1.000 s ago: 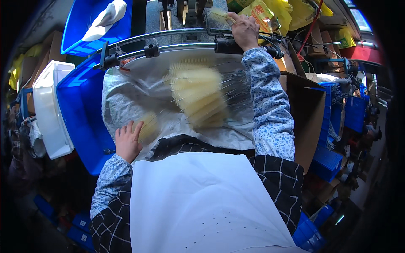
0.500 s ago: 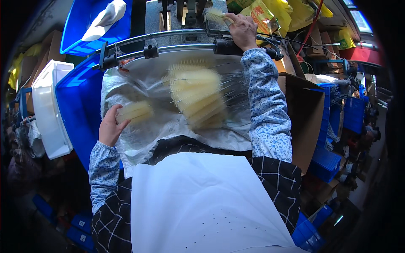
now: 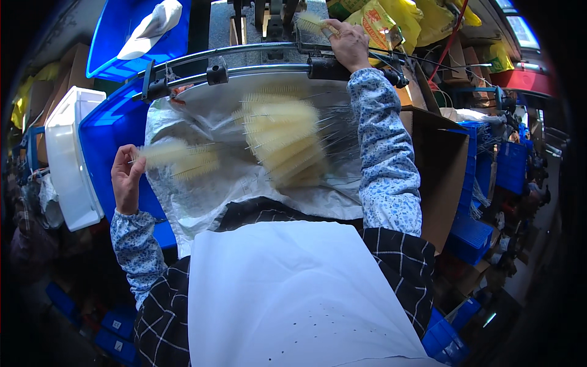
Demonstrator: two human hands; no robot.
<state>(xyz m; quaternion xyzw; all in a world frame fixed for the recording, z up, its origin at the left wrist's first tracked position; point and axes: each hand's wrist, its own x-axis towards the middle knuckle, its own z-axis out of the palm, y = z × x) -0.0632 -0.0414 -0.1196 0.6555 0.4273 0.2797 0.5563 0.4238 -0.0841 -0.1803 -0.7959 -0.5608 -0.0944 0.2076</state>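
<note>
My left hand (image 3: 127, 177) is raised over the left edge of a white plastic sheet (image 3: 211, 131), thumb and fingers pinching one end of a pale yellow bristle brush (image 3: 162, 153). More loose bristle brushes (image 3: 197, 166) lie on the sheet just right of it. A larger pile of the same brushes (image 3: 284, 131) sits mid-sheet, thin wire stems pointing right. Up by the machine (image 3: 275, 30), my right hand (image 3: 351, 48) has its fingers closed on another yellow brush head (image 3: 310, 23). That brush's stem is hidden by the hand.
Metal rails (image 3: 263, 68) with black clamps cross beyond the sheet. A blue bin (image 3: 113, 137) and a white bin (image 3: 73, 159) stand left; a cardboard box (image 3: 443, 177) is right. Yellow bags (image 3: 422, 21) sit at the far right. White cloth (image 3: 287, 281) covers my lap.
My left hand has moved left, away from the loose brushes, drawing one brush out with it. The right hand stays nearly in place at the machine.
</note>
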